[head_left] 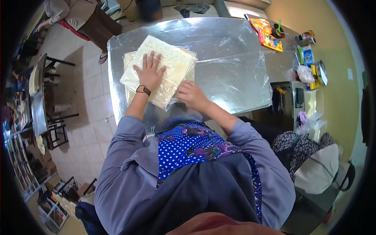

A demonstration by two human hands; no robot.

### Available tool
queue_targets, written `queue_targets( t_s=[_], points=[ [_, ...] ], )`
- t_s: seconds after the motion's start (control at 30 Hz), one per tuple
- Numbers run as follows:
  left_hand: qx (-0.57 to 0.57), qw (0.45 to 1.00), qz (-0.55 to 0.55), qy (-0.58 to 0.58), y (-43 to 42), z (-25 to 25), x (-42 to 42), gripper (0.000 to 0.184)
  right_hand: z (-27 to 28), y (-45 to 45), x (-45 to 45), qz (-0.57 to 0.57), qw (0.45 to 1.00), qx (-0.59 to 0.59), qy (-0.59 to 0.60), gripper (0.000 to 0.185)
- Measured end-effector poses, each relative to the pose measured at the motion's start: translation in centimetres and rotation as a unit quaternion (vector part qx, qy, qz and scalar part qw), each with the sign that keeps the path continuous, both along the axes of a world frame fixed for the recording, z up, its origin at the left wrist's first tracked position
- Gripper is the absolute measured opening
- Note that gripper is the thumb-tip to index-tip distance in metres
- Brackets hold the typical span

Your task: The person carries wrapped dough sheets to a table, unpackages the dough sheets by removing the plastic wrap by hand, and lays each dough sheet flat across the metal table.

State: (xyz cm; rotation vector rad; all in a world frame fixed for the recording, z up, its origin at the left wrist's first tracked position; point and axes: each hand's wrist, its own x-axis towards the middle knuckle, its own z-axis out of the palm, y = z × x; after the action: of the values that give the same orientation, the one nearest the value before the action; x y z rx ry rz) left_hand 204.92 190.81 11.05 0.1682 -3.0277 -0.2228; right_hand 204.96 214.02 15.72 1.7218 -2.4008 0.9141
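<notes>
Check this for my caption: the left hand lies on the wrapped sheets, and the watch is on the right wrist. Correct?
Not quite: the watch is on the left wrist, as the head view shows. The left hand does lie on the wrapped sheets.

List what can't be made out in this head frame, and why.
All head view:
- Right hand: curled fingers hide whether it pinches the plastic wrap.
- Lower sheets: count hidden by the top sheet.
- Watch: display too small to read.
- Orange packet: lettering too small.
- Dark shape: blurred, cut off by top edge.
- Standing person: head cut off by top edge.
</notes>
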Motion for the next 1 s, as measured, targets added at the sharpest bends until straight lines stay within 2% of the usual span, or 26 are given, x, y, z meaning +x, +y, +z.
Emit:
queue_targets(
  t_s=[0.03, 0.1, 0.13, 0.2, 0.23, 0.27, 0.3, 0.33, 0.37, 0.4, 0.43, 0.47, 0.5, 0.53, 0.6, 0.63, 0.67, 0.7, 0.73, 0.8, 0.83, 0.87, 0.9, 0.93, 0.97, 1.0],
  points=[
    [0.019, 0.998, 0.053, 0.000, 0.3, -0.1, -0.3, 0.058, 0.6, 2.2, -1.0, 0.013, 1.000, -0.025, 0.004, 0.007],
    [0.051, 0.988, 0.146, -0.019, 1.2, 0.1, -1.0, 0.062, -0.4, 6.3, -4.0, -0.044, 0.998, -0.034, 0.017, 0.005],
    [0.047, 0.986, 0.158, -0.023, 2.0, 0.0, -1.0, 0.062, -1.1, 8.3, -5.6, -0.071, 0.997, -0.013, 0.031, 0.008],
    [-0.004, 0.983, 0.163, 0.089, 4.1, 0.0, -0.7, 0.066, -2.1, 11.1, -7.7, -0.087, 0.995, 0.003, 0.039, 0.011],
    [0.011, 0.989, 0.123, 0.086, 5.4, 0.5, -0.3, 0.074, -2.5, 12.0, -8.5, -0.148, 0.989, -0.002, 0.003, 0.013],
    [0.004, 0.988, 0.133, 0.083, 7.2, 1.2, 0.4, 0.074, -2.8, 12.3, -9.0, -0.209, 0.977, -0.005, -0.035, 0.016],
    [0.018, 0.997, 0.046, 0.064, 9.1, 1.8, 1.2, 0.069, -3.0, 12.1, -9.1, -0.199, 0.979, -0.008, -0.040, 0.016],
    [0.033, 0.998, -0.042, 0.044, 10.0, 2.2, 1.8, 0.064, -3.1, 11.7, -9.1, -0.200, 0.961, -0.049, -0.186, 0.017],
    [0.028, 0.998, -0.033, 0.042, 10.2, 1.5, 2.1, 0.064, -3.2, 11.2, -9.1, -0.198, 0.920, -0.086, -0.327, 0.018],
    [0.008, 0.998, -0.035, 0.048, 10.4, 0.5, 2.3, 0.054, -4.1, 10.7, -9.1, -0.189, 0.921, -0.088, -0.330, 0.018],
    [-0.011, 0.998, -0.039, 0.055, 10.3, -0.5, 2.3, 0.045, -5.5, 10.0, -8.9, -0.176, 0.880, -0.126, -0.424, 0.016],
    [-0.016, 0.998, -0.035, 0.054, 10.0, -0.3, 2.2, 0.045, -5.6, 9.0, -8.5, -0.161, 0.827, -0.162, -0.513, 0.016],
    [0.035, 0.996, -0.022, 0.074, 9.7, -0.3, 2.2, 0.038, -5.5, 8.2, -8.4, -0.175, 0.745, -0.181, -0.617, 0.016],
    [0.087, 0.992, -0.009, 0.093, 9.4, -0.2, 2.4, 0.031, -5.4, 7.7, -8.4, -0.172, 0.744, -0.181, -0.619, 0.016],
    [0.127, 0.987, 0.004, 0.101, 9.0, 0.2, 3.1, 0.031, -4.4, 6.5, -8.6, -0.289, 0.643, -0.084, -0.704, 0.016],
    [0.170, 0.979, 0.015, 0.111, 8.7, 0.4, 3.5, 0.032, -4.6, 6.3, -8.8, -0.287, 0.644, -0.085, -0.704, 0.016],
    [0.168, 0.979, 0.015, 0.113, 8.4, 0.7, 3.9, 0.032, -4.8, 6.2, -9.0, -0.249, 0.682, -0.049, -0.686, 0.019],
    [0.138, 0.975, 0.076, 0.158, 8.1, 1.1, 4.6, 0.032, -4.9, 6.2, -9.1, -0.212, 0.717, -0.012, -0.664, 0.021],
    [0.108, 0.964, 0.136, 0.202, 7.6, 1.4, 5.3, 0.033, -5.0, 6.4, -9.2, -0.212, 0.719, -0.013, -0.662, 0.021],
    [0.130, 0.920, 0.234, 0.288, 5.2, 0.7, 7.3, 0.037, -3.5, 6.7, -9.2, -0.130, 0.773, -0.160, -0.600, 0.025],
    [0.137, 0.893, 0.293, 0.312, 3.7, -0.5, 8.5, 0.036, -1.8, 6.8, -9.2, -0.131, 0.776, -0.160, -0.596, 0.025],
    [0.143, 0.863, 0.351, 0.333, 2.1, -1.7, 9.9, 0.036, 0.4, 6.8, -9.0, -0.122, 0.660, -0.174, -0.721, 0.026],
    [0.146, 0.863, 0.348, 0.336, 0.5, -2.5, 11.3, 0.036, 1.7, 6.8, -8.9, -0.109, 0.526, -0.184, -0.823, 0.027],
    [0.364, 0.802, 0.389, 0.270, -0.7, -3.1, 12.7, 0.034, 0.2, 6.9, -9.0, -0.109, 0.531, -0.187, -0.819, 0.027],
    [0.561, 0.696, 0.407, 0.186, -1.3, -3.3, 13.6, 0.033, -2.8, 7.0, -9.2, -0.140, 0.568, -0.122, -0.802, 0.027],
    [0.563, 0.696, 0.403, 0.188, -1.3, -3.1, 14.2, 0.033, -4.4, 7.0, -9.2, -0.170, 0.600, -0.056, -0.779, 0.027]
  ],
)
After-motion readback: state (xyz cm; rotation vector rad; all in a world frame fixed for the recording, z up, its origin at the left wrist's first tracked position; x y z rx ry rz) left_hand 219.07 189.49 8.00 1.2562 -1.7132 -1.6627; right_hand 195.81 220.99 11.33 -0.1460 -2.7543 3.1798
